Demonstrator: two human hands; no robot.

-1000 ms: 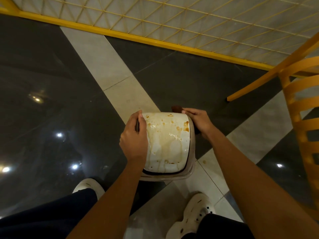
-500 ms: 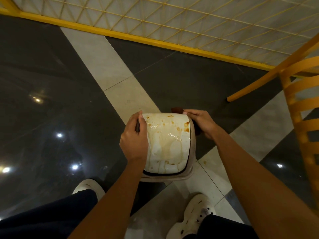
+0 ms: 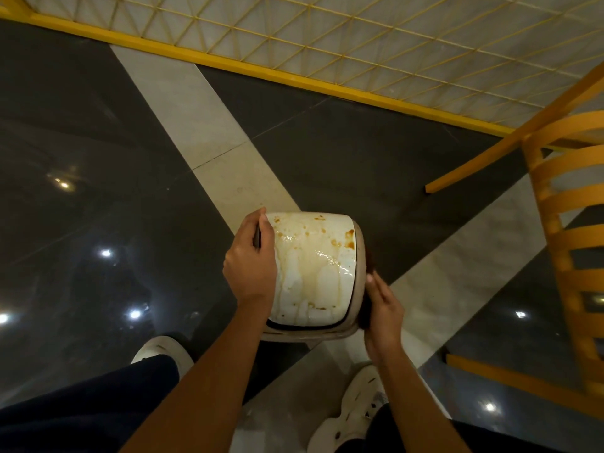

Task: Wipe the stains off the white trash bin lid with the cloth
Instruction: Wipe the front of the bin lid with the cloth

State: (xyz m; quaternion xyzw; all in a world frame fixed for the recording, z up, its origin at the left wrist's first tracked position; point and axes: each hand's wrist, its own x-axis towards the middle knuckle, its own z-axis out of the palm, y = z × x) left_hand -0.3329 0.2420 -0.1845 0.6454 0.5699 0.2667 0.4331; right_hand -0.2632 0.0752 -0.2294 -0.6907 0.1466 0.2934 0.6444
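Observation:
The white trash bin lid [image 3: 313, 266] lies just in front of my feet, streaked with pale drips and dotted with brown stains [image 3: 349, 238] near its far edge. My left hand [image 3: 251, 266] grips the lid's left edge, thumb on top. My right hand [image 3: 384, 308] rests against the bin's right side [image 3: 358, 256], low and near me. It holds a dark brown cloth [image 3: 370, 261], which shows only as a dark strip between the palm and the bin. The rest of the cloth is hidden.
A yellow slatted chair [image 3: 562, 223] stands close on the right. A yellow-framed mesh barrier [image 3: 327, 37] runs across the far side. My white shoes [image 3: 353, 416] [image 3: 160, 351] flank the bin on a glossy dark floor with pale bands.
My right hand slid with the cloth from the lid's far right corner down the bin's right side toward me. The left hand kept its grip on the lid.

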